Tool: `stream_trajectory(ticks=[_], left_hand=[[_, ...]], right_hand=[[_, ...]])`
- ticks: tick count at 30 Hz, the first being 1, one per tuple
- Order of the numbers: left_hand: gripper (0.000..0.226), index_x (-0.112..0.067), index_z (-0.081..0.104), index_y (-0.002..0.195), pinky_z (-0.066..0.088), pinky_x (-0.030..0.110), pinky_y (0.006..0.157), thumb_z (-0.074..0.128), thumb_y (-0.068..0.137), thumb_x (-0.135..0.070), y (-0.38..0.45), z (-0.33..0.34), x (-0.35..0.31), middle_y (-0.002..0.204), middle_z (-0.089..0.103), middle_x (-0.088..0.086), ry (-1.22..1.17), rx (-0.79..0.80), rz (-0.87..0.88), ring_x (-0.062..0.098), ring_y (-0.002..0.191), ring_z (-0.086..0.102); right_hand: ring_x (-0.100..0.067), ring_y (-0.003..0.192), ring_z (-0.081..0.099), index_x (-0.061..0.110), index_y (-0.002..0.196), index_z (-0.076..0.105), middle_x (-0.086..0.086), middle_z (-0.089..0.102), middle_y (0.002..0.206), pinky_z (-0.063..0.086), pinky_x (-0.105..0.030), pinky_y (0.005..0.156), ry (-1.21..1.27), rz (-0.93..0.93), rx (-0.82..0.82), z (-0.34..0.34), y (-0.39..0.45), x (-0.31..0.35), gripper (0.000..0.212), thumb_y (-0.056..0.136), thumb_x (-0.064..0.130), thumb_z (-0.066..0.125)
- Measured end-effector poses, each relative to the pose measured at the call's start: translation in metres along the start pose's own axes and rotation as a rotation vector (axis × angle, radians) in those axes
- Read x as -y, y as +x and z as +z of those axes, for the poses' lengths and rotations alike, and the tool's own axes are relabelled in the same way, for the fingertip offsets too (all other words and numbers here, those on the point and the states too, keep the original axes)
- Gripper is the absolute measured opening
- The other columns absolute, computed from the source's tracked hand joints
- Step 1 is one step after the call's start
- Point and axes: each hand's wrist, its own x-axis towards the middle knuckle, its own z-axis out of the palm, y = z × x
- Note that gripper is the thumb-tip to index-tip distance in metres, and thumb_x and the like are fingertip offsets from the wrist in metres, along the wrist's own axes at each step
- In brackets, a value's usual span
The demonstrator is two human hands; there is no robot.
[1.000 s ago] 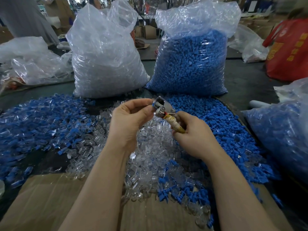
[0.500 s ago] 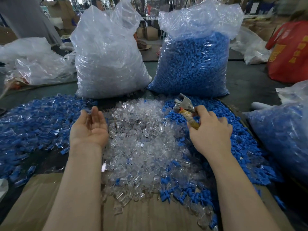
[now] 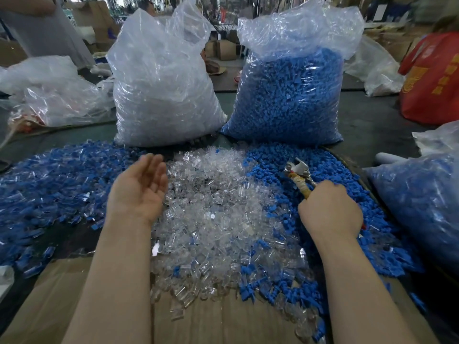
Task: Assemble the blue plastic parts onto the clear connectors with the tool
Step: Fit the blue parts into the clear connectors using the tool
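Note:
A heap of clear connectors covers the middle of the table. To its right lies a heap of loose blue plastic parts. On the left spreads a pile of assembled blue-and-clear pieces. My left hand hovers palm up at the left edge of the clear heap, fingers relaxed, holding nothing. My right hand rests low on the blue heap and grips the wrapped handle of a metal plier-like tool, whose jaws point up and away. Its fingertips are buried among the blue parts.
Two tall plastic bags stand behind the heaps: clear connectors on the left, blue parts on the right. Another bag with blue pieces sits at the right edge. Cardboard lies at the front. A person in red is at far right.
My hands were together at the tool's jaws with a piece. They have parted: the left swung left and opened, the right dropped with the tool onto the blue heap.

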Motion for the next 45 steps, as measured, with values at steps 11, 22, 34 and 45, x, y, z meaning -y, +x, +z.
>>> stream_trajectory(ticks=[11, 22, 34, 45], left_hand=[[0.027, -0.023, 0.070, 0.114, 0.051, 0.028, 0.082, 0.073, 0.088, -0.029, -0.029, 0.038, 0.046, 0.096, 0.064, -0.008, 1.656, 0.244, 0.305, 0.006, 0.080, 0.060], [0.012, -0.026, 0.064, 0.088, 0.042, 0.018, 0.060, 0.076, 0.085, -0.028, -0.030, 0.038, 0.051, 0.082, 0.060, -0.016, 1.725, 0.290, 0.429, -0.002, 0.071, 0.053], [0.012, -0.029, 0.061, 0.097, 0.042, 0.016, 0.060, 0.070, 0.090, -0.030, -0.031, 0.043, 0.051, 0.086, 0.063, -0.013, 1.510, 0.337, 0.449, 0.001, 0.076, 0.060], [0.007, -0.031, 0.071, 0.085, 0.049, 0.018, 0.067, 0.077, 0.084, -0.029, -0.036, 0.047, 0.050, 0.082, 0.071, -0.011, 1.277, 0.343, 0.377, 0.004, 0.076, 0.067]], right_hand=[[-0.023, 0.065, 0.042, 0.009, 0.113, 0.052, -0.014, 0.056, 0.113, 0.038, -0.034, 0.062, -0.013, -0.047, 0.055, 0.000, 0.002, 0.002, 0.033, 0.089, 0.028, 0.062], [-0.017, 0.056, 0.036, 0.019, 0.103, 0.051, -0.005, 0.052, 0.108, 0.027, -0.030, 0.053, -0.019, -0.133, 0.030, 0.000, 0.002, 0.000, 0.020, 0.089, 0.029, 0.061], [-0.018, 0.054, 0.040, 0.017, 0.086, 0.047, -0.010, 0.059, 0.103, 0.032, -0.031, 0.051, -0.036, -0.146, 0.065, -0.001, 0.001, 0.005, 0.016, 0.090, 0.023, 0.061], [-0.019, 0.056, 0.041, 0.017, 0.086, 0.048, -0.007, 0.053, 0.097, 0.035, -0.031, 0.054, 0.031, -0.163, 0.070, -0.003, -0.002, 0.005, 0.016, 0.088, 0.025, 0.062]])
